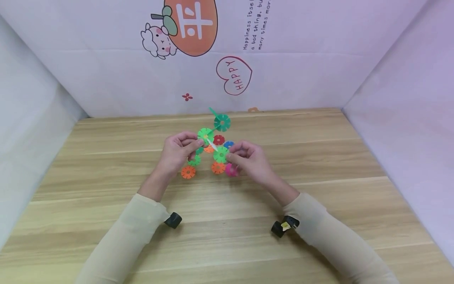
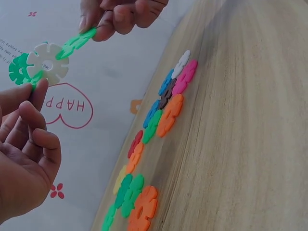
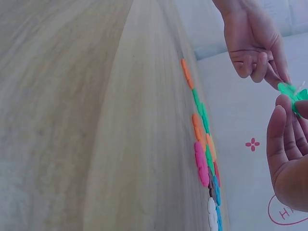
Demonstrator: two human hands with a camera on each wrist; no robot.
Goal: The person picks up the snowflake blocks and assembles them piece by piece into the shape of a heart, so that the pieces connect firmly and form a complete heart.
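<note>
Above the tabletop, both hands hold a small linked chain of notched plastic building discs. My left hand [image 1: 177,153] pinches a light green disc [image 1: 205,136] between thumb and fingertips. My right hand [image 1: 252,161] pinches another light green disc [image 1: 221,155] by its edge. Between these two, a white disc [image 2: 52,61] is slotted, turned nearly edge-on in the head view. Farther from me, a darker green disc [image 1: 222,123] and an edge-on green one [image 1: 214,113] extend from the left-hand side of the chain. In the right wrist view, fingers hide much of the chain.
Several loose discs lie flat on the wooden table [image 1: 220,228] beneath the hands, among them orange [image 1: 188,172], pink [image 2: 185,78], red [image 1: 219,139] and blue [image 2: 152,114] ones. A printed white cloth [image 1: 294,79] rises along the table's back edge, with white side walls.
</note>
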